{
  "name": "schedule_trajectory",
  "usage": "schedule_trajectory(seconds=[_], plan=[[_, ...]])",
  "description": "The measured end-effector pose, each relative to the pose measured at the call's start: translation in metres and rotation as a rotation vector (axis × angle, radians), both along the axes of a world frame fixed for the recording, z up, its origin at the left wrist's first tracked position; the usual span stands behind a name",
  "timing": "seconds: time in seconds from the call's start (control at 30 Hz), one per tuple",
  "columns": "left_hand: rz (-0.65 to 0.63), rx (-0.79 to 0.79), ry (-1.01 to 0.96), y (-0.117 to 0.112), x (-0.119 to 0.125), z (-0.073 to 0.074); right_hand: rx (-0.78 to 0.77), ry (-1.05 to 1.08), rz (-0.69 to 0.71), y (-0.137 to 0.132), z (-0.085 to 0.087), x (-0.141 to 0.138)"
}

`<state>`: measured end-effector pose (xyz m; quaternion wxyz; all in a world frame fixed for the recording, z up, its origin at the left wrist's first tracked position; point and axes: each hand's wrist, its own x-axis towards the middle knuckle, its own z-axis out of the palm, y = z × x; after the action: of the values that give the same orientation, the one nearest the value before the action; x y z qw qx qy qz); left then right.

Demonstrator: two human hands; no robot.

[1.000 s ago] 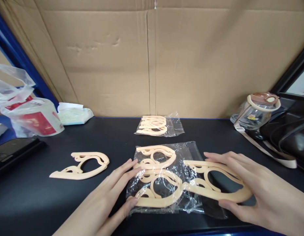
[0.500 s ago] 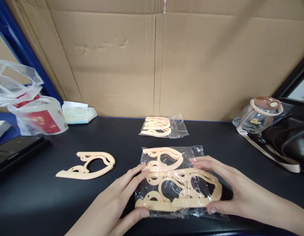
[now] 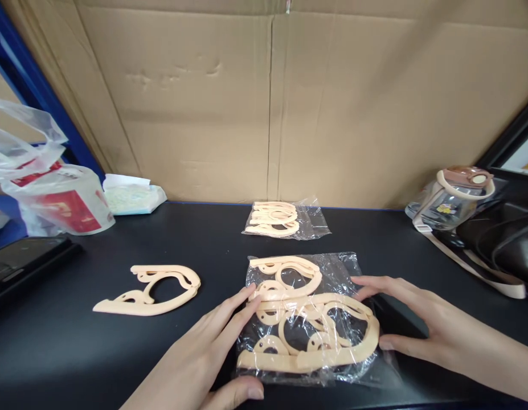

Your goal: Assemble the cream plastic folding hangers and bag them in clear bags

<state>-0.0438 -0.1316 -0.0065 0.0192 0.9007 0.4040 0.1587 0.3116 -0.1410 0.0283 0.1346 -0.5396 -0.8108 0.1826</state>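
Note:
In front of me lies a clear plastic bag (image 3: 338,273) with several beige folding hangers (image 3: 332,360) inside, flat on the black table. My left hand (image 3: 212,341) rests at the bag's left side, its fingertips touching the upper left edge and its thumb low by the corner. At the right side is my right hand (image 3: 421,319), fingers and thumb apart, with the fingertips at the bag's edge. A loose beige folding hanger (image 3: 161,310) is folded up on the table to the left. Farther back sits a second clear bag (image 3: 312,222) of beige hangers.
A plastic-wrapped tub (image 3: 76,199), a tissue pack (image 3: 133,195) and a dark phone-like device (image 3: 28,262) stand at the left. On the right are a water bottle (image 3: 454,199) with a strap and a black bag (image 3: 507,233). Cardboard (image 3: 204,114) closes off the back.
My right hand has drawn back to the right, off the hangers to the bag's edge, and opened wider. My left hand stays nearly in place. The view has shifted slightly.

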Motion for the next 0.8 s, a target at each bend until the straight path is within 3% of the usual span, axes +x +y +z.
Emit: schedule_trajectory(seconds=[0.57,0.8], plan=[[-0.007,-0.007,-0.137,0.002,0.000,-0.013,0.256,0.130,0.131,-0.003,-0.011,-0.046],[0.024,-0.013,-0.072,0.000,0.009,-0.001,0.253,0.150,0.145,0.001,-0.014,-0.052]])
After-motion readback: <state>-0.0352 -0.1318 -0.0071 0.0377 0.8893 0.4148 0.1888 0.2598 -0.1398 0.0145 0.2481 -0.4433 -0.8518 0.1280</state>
